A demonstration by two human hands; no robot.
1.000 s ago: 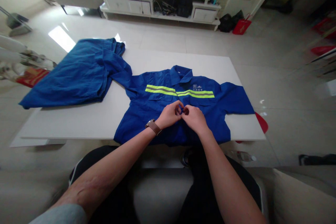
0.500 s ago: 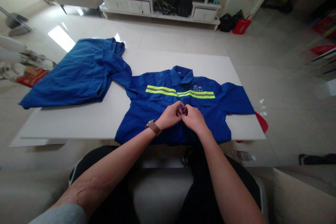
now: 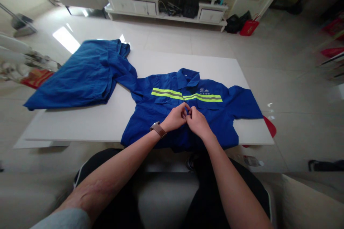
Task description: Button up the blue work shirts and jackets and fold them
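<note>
A blue work shirt [image 3: 150, 114] with a yellow reflective stripe lies face up on the white table [image 3: 80, 125], collar away from me. My left hand [image 3: 176, 117], with a brown watch on its wrist, and my right hand [image 3: 197, 122] meet at the shirt's front placket below the stripe. Both hands pinch the cloth there, fingertips touching each other. What exactly sits between the fingertips is too small to tell. A second blue garment [image 3: 80, 75] lies spread over the table's left end, its edge overlapping the shirt's sleeve.
I sit with my knees at the table's near edge. A white low cabinet [image 3: 166, 3] with clutter stands at the far wall. A red bag [image 3: 248, 28] stands beside it. A red object [image 3: 270, 126] shows past the table's right corner.
The view has drifted slightly; both hands stay pinched at the same spot on the shirt front with small finger movements.
</note>
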